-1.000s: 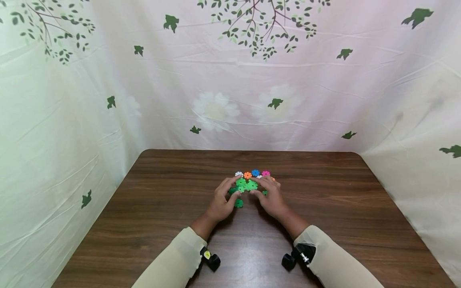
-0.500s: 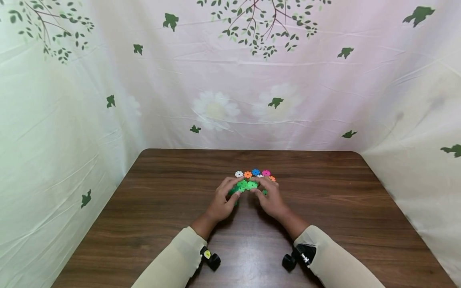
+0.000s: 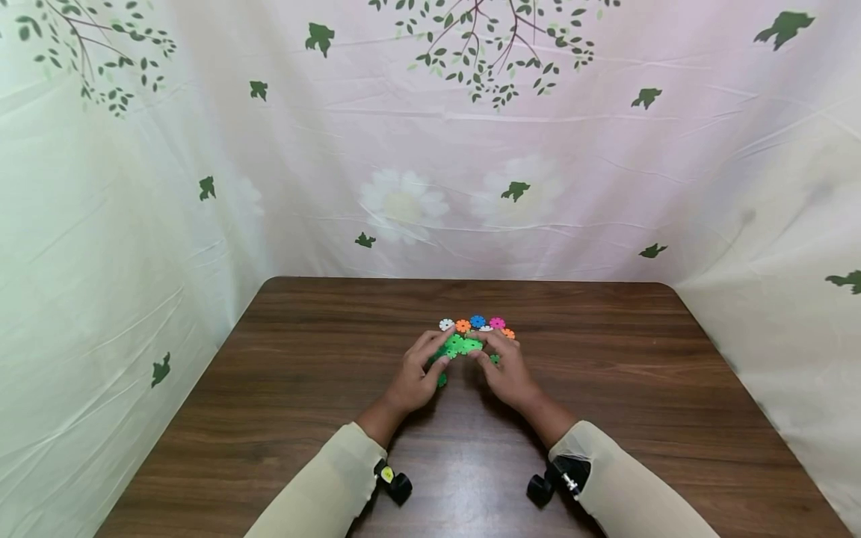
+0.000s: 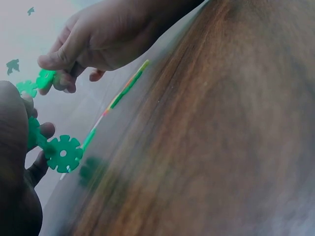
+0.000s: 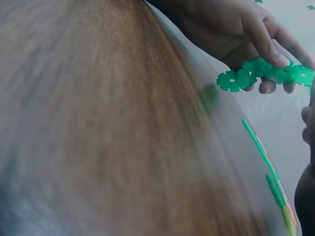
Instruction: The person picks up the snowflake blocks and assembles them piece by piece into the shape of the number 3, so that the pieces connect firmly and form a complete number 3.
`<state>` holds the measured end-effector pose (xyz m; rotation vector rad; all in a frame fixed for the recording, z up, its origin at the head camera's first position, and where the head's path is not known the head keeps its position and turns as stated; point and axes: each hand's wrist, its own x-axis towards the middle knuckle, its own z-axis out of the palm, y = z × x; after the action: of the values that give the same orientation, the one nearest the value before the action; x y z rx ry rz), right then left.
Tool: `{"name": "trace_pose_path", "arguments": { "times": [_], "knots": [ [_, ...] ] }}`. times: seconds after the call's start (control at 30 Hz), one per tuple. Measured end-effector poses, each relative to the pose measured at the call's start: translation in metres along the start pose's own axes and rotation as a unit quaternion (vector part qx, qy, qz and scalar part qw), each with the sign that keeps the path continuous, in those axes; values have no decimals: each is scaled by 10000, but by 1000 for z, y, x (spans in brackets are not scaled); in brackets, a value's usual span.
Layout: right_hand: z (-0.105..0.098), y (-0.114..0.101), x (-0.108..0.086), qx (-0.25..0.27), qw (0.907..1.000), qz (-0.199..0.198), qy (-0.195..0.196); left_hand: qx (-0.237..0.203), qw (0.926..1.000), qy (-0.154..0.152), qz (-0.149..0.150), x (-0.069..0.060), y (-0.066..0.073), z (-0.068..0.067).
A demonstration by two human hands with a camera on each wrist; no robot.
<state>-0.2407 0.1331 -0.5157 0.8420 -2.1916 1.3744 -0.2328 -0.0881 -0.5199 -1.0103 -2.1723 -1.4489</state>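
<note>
Several green snowflake discs (image 3: 454,346), notched round the edge and linked into a chain, are held up between both hands. My left hand (image 3: 413,379) grips the chain with thumb on the near side and fingers behind; the right wrist view shows its linked discs (image 5: 236,81) trailing past the palm. With thumb and index finger, my right hand (image 3: 506,370) pinches a green disc (image 4: 46,77) that meets the chain. Whether its notches are pushed into those of the chain cannot be made out. Fingers hide part of the chain.
Just beyond the hands, loose discs lie flat on the brown wooden table (image 3: 605,418): white (image 3: 447,324), orange (image 3: 463,326), blue (image 3: 477,321) and pink (image 3: 497,323). A green disc (image 3: 495,359) lies beneath the right hand. A printed curtain (image 3: 430,149) surrounds the table.
The green discs between the hands have drawn closer and now overlap. The chain's lower end has swung slightly left, partly behind the left thumb. Both arms stay nearly in place.
</note>
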Motion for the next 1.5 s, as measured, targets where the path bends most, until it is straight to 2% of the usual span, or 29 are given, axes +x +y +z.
{"name": "trace_pose_path", "arguments": {
  "times": [0.6, 0.77, 0.9, 1.07, 1.3, 1.37, 1.5],
  "knots": [
    [0, 3, 1, 104, 9998, -147, -31, -2, 9999, -144, -85, 1, -2, -2],
    [-1, 0, 0, 221, 9996, 97, -141, 3, 9996, -273, -60, 1, -2, -1],
    [-2, -2, -1, 316, 9985, 395, -209, -164, 9992, -369, -50, 3, 0, -1],
    [-4, -6, -1, 473, 9955, 762, -308, -442, 9975, -500, -222, 5, 4, -1],
    [-6, -7, -4, 536, 9917, 1065, -476, -515, 9949, -755, -424, 6, 5, -2],
    [-5, -8, -4, 584, 9909, 1115, -487, -482, 9959, -698, -328, 5, 4, -2],
    [-3, -7, -5, 598, 9911, 1102, -439, -175, 9991, -367, -121, 4, 0, 0]
  ]
}}
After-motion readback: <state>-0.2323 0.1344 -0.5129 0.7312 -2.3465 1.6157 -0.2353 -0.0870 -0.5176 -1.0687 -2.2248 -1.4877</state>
